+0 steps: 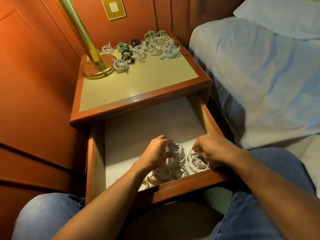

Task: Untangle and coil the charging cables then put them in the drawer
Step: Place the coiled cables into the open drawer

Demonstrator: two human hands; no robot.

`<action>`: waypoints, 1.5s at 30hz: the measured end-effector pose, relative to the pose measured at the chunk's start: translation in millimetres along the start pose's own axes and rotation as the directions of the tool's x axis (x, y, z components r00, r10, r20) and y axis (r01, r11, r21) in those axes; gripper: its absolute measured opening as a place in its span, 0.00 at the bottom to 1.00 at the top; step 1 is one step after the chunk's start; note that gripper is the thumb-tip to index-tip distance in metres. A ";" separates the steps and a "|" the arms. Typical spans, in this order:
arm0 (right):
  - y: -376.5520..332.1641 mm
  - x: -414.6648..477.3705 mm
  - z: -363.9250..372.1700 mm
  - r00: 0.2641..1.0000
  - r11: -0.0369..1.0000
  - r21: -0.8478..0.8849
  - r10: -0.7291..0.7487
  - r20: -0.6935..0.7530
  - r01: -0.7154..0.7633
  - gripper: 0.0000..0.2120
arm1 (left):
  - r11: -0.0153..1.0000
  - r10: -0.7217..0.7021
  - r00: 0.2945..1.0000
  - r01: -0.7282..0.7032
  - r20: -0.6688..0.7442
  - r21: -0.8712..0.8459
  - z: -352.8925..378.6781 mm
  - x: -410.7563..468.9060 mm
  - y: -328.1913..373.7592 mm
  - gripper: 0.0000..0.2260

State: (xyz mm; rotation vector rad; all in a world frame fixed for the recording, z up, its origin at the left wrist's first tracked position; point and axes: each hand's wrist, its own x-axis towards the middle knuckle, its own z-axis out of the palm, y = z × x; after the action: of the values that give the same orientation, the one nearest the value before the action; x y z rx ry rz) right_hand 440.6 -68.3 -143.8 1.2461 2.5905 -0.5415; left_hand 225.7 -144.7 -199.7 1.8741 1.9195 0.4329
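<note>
In the drawer (181,186), the left hand (155,154) pinches a small white coil (175,149) and the right hand (215,149) pinches a larger coil (196,162), probably to pack them close.

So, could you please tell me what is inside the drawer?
Coiled white cables near the drawer front; left hand and right hand each hold one. The left forearm covers some.

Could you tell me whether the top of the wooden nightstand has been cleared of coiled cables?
No, white, green and black coiled cables lie on the cream top of the wooden nightstand beside the brass lamp base.
</note>
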 end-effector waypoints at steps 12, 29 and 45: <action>12.6 -5.0 9.9 0.998 0.999 -0.032 0.010 -0.064 -0.013 0.13 | 0.985 0.037 0.991 -0.058 -0.126 -0.163 24.3 43.1 33.9 0.16; 13.5 -6.6 0.5 0.984 0.985 0.168 -0.008 -0.177 0.038 0.24 | 0.990 0.100 0.979 -0.116 -0.177 -0.081 16.8 54.9 26.1 0.15; -44.3 120.0 -104.1 0.828 0.943 0.044 -0.268 -0.491 0.331 0.30 | 0.981 0.134 0.887 -0.054 -0.442 0.187 -180.6 40.5 -73.3 0.16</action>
State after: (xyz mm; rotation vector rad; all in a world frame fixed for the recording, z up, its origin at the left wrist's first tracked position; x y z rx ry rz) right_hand 328.1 34.3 -80.4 1.1244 3.2581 -0.5085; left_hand 71.7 -95.0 -83.8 2.1269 2.2230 0.8259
